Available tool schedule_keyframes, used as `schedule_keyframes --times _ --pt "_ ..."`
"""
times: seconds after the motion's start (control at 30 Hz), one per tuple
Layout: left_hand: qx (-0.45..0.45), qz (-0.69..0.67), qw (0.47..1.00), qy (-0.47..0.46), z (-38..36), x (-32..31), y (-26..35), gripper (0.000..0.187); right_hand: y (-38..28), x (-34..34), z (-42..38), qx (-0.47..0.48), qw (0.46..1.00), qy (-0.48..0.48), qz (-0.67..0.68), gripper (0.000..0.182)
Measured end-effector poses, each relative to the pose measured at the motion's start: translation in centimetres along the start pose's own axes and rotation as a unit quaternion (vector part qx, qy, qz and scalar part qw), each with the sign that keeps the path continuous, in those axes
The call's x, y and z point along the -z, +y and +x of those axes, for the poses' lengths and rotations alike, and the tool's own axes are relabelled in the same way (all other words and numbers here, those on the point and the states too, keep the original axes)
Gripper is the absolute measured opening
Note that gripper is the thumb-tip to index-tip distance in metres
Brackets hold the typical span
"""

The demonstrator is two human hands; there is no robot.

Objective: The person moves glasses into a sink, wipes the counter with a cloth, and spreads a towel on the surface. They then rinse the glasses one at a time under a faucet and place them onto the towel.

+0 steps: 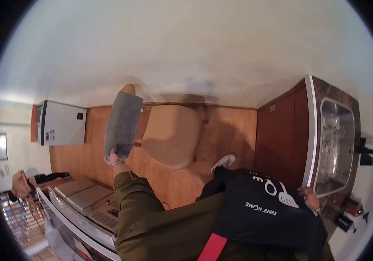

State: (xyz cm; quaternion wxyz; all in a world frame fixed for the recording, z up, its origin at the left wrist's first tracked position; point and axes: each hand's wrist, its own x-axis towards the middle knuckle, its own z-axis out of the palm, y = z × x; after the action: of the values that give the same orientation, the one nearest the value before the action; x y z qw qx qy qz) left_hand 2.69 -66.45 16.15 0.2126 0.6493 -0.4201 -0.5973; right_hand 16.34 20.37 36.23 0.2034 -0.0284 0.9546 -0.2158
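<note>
Showed grey all over the cloth, tan across the chair seat! Ran orange-brown along the floor, red-brown down the cabinet! Flashed white print on the black apron!

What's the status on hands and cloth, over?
Left hand gripping near end of grey cloth, draped over chair back. Right hand by sink, grip unclear. Nothing visibly blocking cloth.

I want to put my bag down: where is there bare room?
The chair seat, beside the gray cloth in the left hand, is bare. So is wood floor between white appliance and cloth, and between seat and reddish-brown cabinet. The sink, holding clear glassware, is crowded, as is the counter end with small items.
</note>
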Motion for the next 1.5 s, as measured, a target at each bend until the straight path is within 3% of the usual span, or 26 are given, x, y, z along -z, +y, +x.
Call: schedule_keyframes --times 0.07,0.1,0.17,0.3,0.5,0.53,0.57,0.63,0.7,0.73,0.77,0.8,0.87,0.9,1.07,1.13,1.2,1.23,1.3,1.33,1.4,1.43,1.47,1.5 --pt "-0.055 0.012 0.997 0.059 -0.5 -0.6 0.0 0.069 -3.6 1.8 0.9 -0.123 0.991 -0.042 -0.016 0.023" --pt "-0.053 0.017 0.997 0.052 -2.1 -1.4 0.3 0.069 -4.0 2.2 1.0 -0.132 0.990 -0.040 -0.015 0.023" --pt "-0.016 -0.064 0.982 0.179 -6.0 -2.4 1.1 0.055 -4.4 2.5 0.8 -0.132 0.989 -0.039 -0.048 0.023" --pt "0.026 -0.027 0.992 0.124 -2.0 -0.8 0.6 0.042 -3.9 1.7 -0.6 -0.155 0.987 -0.025 -0.031 0.023" --pt "-0.098 0.030 0.995 0.020 -2.0 -1.6 0.1 0.037 -2.8 -0.3 -3.9 -0.181 0.983 -0.012 -0.036 0.024" --pt "-0.192 0.024 0.979 -0.058 -3.6 -2.5 0.2 0.038 -3.0 -0.6 -4.3 -0.183 0.983 -0.004 -0.026 0.024" --pt "-0.284 0.015 0.949 -0.136 -5.5 -3.7 0.3 0.041 -3.3 -1.0 -4.7 -0.213 0.977 0.004 0.013 0.023" --pt "-0.359 0.102 0.900 -0.225 -14.0 -6.5 -0.1 0.043 -1.8 -3.3 -5.8 -0.186 0.981 0.047 0.031 0.023" --pt "-0.337 0.080 0.865 -0.362 -23.8 -8.7 -1.0 0.038 -2.1 -4.3 -7.4 -0.170 0.978 0.105 0.053 0.022" --pt "-0.282 0.029 0.848 -0.448 -28.2 -9.7 -2.0 0.035 -3.8 -3.6 -7.7 -0.203 0.971 0.091 0.093 0.022" --pt "-0.219 -0.019 0.819 -0.530 -32.5 -10.3 -3.1 0.032 -3.5 -5.0 -8.6 -0.171 0.966 0.147 0.125 0.022" --pt "-0.212 -0.018 0.806 -0.552 -36.7 -10.1 -3.9 0.032 -3.1 -6.0 -9.3 -0.150 0.963 0.167 0.152 0.022" --pt "-0.098 0.006 0.659 -0.745 -44.8 -8.7 -5.2 0.030 -4.2 -7.2 -10.8 -0.113 0.953 0.220 0.177 0.021" --pt "-0.085 0.010 0.639 -0.765 -48.4 -7.6 -6.0 0.030 -3.9 -8.4 -11.6 -0.114 0.944 0.223 0.213 0.020" --pt "0.074 0.017 0.412 -0.908 -62.0 -0.3 -10.5 0.034 -4.0 -11.1 -17.3 -0.099 0.874 0.352 0.319 0.020" --pt "0.127 0.033 0.339 -0.932 -64.5 2.6 -11.9 0.041 -3.9 -12.6 -20.5 -0.146 0.858 0.371 0.326 0.031" --pt "0.182 0.009 0.230 -0.956 -67.5 5.7 -12.5 0.050 -3.4 -15.0 -22.1 -0.104 0.681 0.485 0.539 0.045" --pt "0.201 0.025 0.228 -0.952 -68.6 7.0 -12.7 0.059 -4.2 -14.9 -23.4 -0.117 0.667 0.504 0.537 0.045" --pt "0.212 0.057 0.190 -0.957 -70.2 8.4 -13.4 0.061 -5.7 -14.7 -26.1 0.036 0.444 0.520 0.729 0.055" --pt "0.213 0.074 0.174 -0.959 -70.7 8.8 -13.7 0.064 -5.9 -14.8 -28.0 0.030 0.434 0.534 0.725 0.055" --pt "0.200 0.077 0.173 -0.961 -71.2 8.9 -14.9 0.068 -6.0 -15.3 -31.9 0.182 0.229 0.484 0.824 0.053" --pt "0.209 0.095 0.157 -0.961 -71.6 9.1 -15.3 0.068 -6.8 -15.9 -34.1 0.051 0.258 0.519 0.813 0.055" --pt "0.216 0.112 0.141 -0.960 -72.0 9.2 -15.7 0.069 -7.9 -16.6 -35.8 0.052 0.252 0.527 0.810 0.055" --pt "0.218 0.117 0.133 -0.960 -72.3 9.3 -16.1 0.069 -9.1 -17.2 -37.3 -0.019 0.308 0.585 0.750 0.052"
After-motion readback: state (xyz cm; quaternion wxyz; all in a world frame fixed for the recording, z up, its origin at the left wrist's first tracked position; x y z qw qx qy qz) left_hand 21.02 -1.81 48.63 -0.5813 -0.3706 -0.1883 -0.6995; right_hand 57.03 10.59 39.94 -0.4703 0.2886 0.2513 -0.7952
